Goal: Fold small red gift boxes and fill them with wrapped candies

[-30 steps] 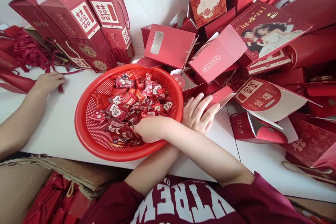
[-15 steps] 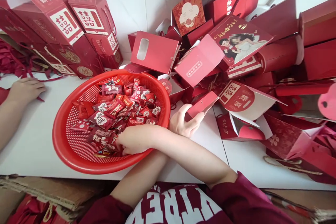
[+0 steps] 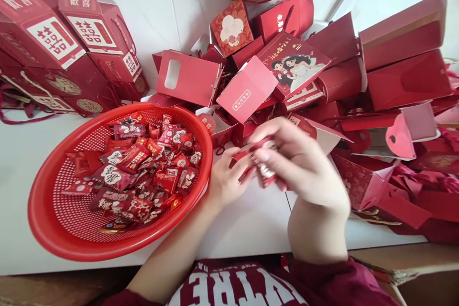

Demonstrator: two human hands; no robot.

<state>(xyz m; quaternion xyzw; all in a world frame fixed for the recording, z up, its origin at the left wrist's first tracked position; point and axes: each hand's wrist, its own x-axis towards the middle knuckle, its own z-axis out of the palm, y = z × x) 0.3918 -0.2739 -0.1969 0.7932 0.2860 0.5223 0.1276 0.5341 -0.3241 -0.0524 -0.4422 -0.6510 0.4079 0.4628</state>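
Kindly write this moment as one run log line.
left hand: holding small red cardboard box; right hand: gripping red-white wrapped candy; round red plastic basket: more candy inside

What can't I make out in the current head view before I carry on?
Head view: the number of wrapped candies in the right hand; its fingers and blur hide it.
Head view: the inside of the red paper box at the left hand; both hands cover it.
Head view: the lower candies in the red plastic basket; the top ones hide them.
Head view: the leftmost gift box; the picture's left edge cuts it off.
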